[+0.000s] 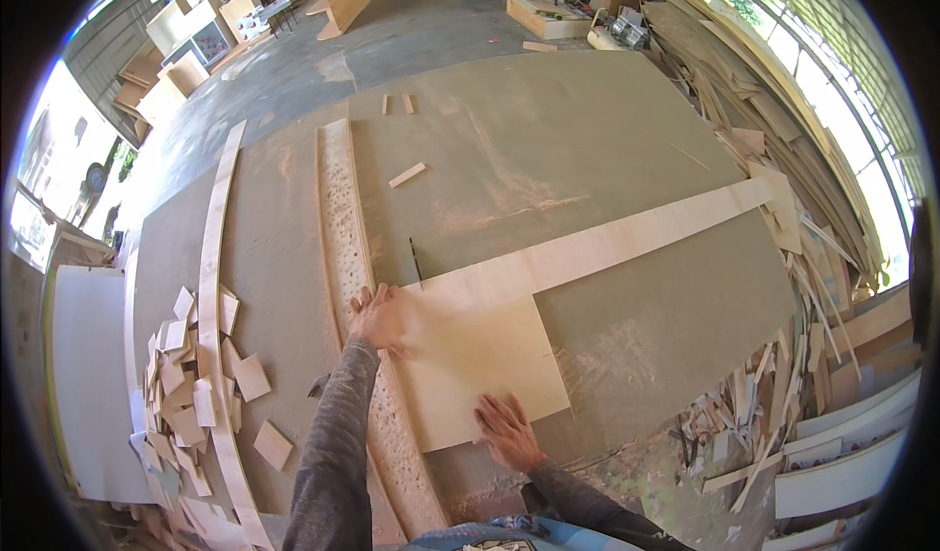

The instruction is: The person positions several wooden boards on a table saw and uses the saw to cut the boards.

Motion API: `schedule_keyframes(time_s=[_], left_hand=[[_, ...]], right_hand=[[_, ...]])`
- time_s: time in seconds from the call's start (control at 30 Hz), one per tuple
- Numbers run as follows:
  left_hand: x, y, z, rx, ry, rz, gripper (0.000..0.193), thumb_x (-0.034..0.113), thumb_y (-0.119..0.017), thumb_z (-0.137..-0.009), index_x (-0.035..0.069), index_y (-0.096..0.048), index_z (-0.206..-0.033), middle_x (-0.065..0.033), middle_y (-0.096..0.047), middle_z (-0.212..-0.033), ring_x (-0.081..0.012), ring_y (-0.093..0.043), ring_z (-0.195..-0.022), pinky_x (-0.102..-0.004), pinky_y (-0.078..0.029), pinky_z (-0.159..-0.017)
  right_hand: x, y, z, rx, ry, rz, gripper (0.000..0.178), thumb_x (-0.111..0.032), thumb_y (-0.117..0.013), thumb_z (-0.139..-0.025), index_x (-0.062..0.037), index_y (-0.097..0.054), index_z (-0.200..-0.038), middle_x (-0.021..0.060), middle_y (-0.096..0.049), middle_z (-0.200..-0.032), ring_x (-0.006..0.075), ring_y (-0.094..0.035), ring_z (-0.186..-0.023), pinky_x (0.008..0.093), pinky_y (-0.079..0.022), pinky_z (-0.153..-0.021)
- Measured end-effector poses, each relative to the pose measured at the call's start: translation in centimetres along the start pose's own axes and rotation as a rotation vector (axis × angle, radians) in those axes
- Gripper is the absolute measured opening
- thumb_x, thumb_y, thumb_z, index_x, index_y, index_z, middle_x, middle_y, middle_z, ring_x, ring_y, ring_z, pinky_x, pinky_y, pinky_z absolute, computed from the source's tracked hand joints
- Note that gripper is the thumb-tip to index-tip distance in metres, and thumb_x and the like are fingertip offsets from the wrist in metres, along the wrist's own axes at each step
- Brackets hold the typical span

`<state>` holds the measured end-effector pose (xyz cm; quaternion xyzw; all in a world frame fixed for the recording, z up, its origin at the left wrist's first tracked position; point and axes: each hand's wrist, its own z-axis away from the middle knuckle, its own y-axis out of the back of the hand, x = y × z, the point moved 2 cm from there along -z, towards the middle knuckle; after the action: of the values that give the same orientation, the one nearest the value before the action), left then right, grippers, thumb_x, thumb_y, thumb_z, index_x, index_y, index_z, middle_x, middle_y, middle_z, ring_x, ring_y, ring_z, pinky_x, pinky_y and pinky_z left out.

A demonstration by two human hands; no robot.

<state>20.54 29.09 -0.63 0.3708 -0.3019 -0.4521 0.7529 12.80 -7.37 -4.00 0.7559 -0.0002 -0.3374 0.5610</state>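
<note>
Nearest, the right hand (509, 433) lies open, fingers spread on the near edge of a pale panel (480, 370) flat on the broad table (548, 140). Beyond, the left hand (377, 318), also open, rests by the pitted rail (341, 208) and long strip (607, 242). I'd call this lining up; next wants even pressure, fingers clear of the thin dark upright piece (415, 260).

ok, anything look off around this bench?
Mainly the square wood offcuts, jumbled at the bench's left around the long pale strip. The pitted strip near the left hand looks rough too; can't tell if that's damage.
</note>
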Motion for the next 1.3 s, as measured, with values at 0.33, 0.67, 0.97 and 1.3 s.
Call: schedule_keyframes(time_s=[0.33, 0.67, 0.97, 1.3], left_hand=[[-0.7, 1.8, -2.2, 0.136, -0.050, 0.013, 0.143, 0.041, -0.099, -0.025, 0.012, -0.037, -0.151, -0.0153, -0.040, -0.152, -0.0578, -0.022, -0.143, -0.0736, -0.016, -0.114], [-2.0, 2.6, -4.9, 0.140, -0.025, 0.004, 0.153, 0.039, -0.099, -0.024, 0.007, -0.030, -0.157, -0.0158, -0.031, -0.160, -0.0573, -0.017, -0.147, -0.0718, -0.011, -0.118], [-3.0, 3.5, -6.8, 0.091, -0.005, 0.015, 0.163, 0.040, -0.100, -0.021, 0.007, -0.023, -0.160, -0.0183, -0.014, -0.169, -0.0561, -0.009, -0.151, -0.0699, -0.007, -0.120], [-0.5, 0.8, -2.2, 0.140, -0.059, 0.029, 0.152, 0.038, -0.100, -0.023, 0.006, -0.031, -0.155, -0.0134, -0.037, -0.151, -0.0550, -0.019, -0.147, -0.0706, -0.015, -0.119]], right_hand=[[1.2, -0.3, -2.9, 0.054, 0.009, -0.040, 0.068, -0.022, -0.079, -0.082, -0.0079, -0.053, -0.144, 0.0092, -0.041, -0.159, 0.0261, -0.033, -0.150, 0.0549, -0.015, -0.125], [2.2, -0.7, -5.3, 0.060, 0.020, -0.033, 0.069, -0.024, -0.079, -0.081, -0.0068, -0.054, -0.143, 0.0088, -0.038, -0.161, 0.0250, -0.030, -0.151, 0.0556, -0.014, -0.125], [2.6, -0.6, -7.3, 0.083, 0.049, -0.047, 0.062, -0.026, -0.076, -0.084, -0.0039, -0.057, -0.139, 0.0088, -0.039, -0.160, 0.0244, -0.031, -0.151, 0.0551, -0.017, -0.125], [0.8, -1.1, -1.4, 0.060, -0.029, -0.031, 0.060, -0.026, -0.072, -0.087, -0.0030, -0.056, -0.139, 0.0093, -0.043, -0.157, 0.0249, -0.035, -0.148, 0.0537, -0.021, -0.123]])
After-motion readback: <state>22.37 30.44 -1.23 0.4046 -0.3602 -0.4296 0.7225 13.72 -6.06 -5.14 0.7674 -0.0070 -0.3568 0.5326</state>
